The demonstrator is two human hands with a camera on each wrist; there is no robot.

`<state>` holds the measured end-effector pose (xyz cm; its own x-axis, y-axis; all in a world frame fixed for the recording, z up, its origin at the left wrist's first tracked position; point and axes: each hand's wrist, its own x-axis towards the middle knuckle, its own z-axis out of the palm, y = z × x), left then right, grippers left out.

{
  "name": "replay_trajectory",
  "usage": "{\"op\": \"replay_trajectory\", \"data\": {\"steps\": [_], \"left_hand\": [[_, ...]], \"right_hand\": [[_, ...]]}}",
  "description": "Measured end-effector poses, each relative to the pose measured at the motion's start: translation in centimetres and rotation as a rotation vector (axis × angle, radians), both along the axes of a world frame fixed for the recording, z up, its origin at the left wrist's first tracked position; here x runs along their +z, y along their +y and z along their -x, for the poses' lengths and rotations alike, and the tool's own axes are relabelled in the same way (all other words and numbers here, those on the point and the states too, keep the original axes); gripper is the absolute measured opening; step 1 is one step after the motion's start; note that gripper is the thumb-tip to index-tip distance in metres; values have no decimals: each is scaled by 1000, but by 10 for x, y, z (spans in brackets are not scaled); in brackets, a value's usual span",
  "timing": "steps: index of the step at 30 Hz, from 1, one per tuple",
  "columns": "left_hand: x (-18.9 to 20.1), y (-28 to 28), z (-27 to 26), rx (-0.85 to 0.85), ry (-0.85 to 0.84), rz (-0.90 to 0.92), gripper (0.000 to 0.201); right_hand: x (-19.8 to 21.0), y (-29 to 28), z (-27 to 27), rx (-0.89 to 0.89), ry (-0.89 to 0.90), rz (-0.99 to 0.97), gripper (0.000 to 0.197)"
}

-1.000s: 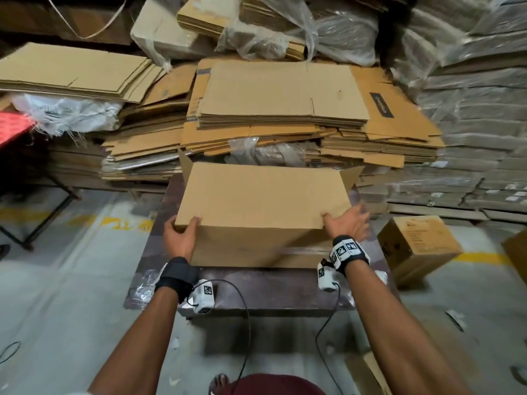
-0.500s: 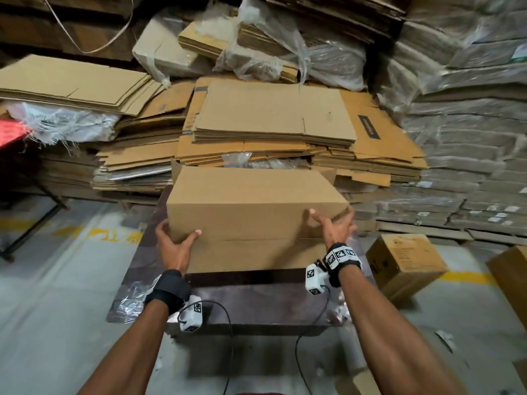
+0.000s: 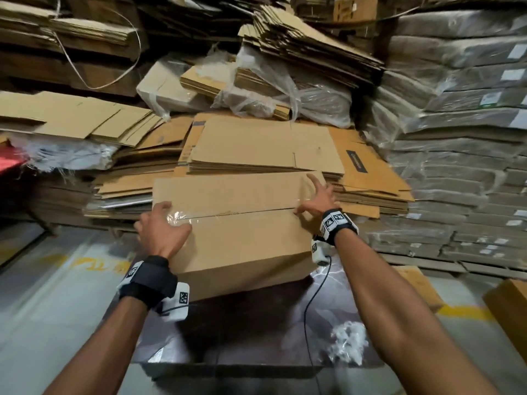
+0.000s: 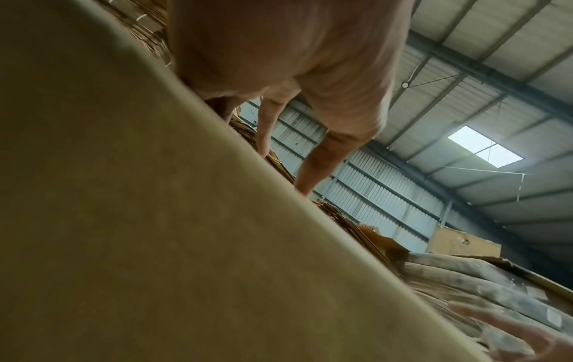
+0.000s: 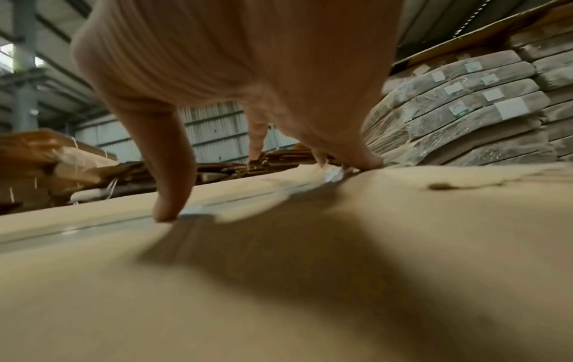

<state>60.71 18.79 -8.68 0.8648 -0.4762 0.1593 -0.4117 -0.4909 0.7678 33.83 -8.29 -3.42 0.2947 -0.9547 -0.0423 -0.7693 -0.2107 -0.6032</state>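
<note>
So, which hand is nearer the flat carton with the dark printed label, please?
Right. The right hand presses on the taped box at its right end, just before the flat carton; the left hand rests at its left end, farther away.

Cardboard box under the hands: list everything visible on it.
The cardboard box is plain brown, with no print showing. It is closed: the two top flaps meet at a middle seam covered by clear tape, which is crinkled at its left end. The box sits on the dark table, slightly turned. The left hand presses spread fingers on the tape's left end, and the right hand rests spread fingertips at the right end. Neither hand has a grip on it.
</note>
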Motion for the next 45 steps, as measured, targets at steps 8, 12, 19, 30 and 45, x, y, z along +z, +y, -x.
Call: {"op": "replay_trajectory", "data": {"steps": [8,12,19,30,45], "left_hand": [[-57,-3,2,-61,83,-355,73],[-86,1,9,-115,133,-321,83],[-93,-6,33,-157,190,-181,84],[-122,-6,52,-203,745,184,34],[-154,10,50,-380,289,40,26]], "right_hand": [[-78,31,-13,-83,280,49,50],[-124,55,-19,11,225,71,68],[-150,95,-49,203,264,24,92],[-172,145,-85,385,324,37,108],[-163,166,-105,366,280,-99,110]]}}
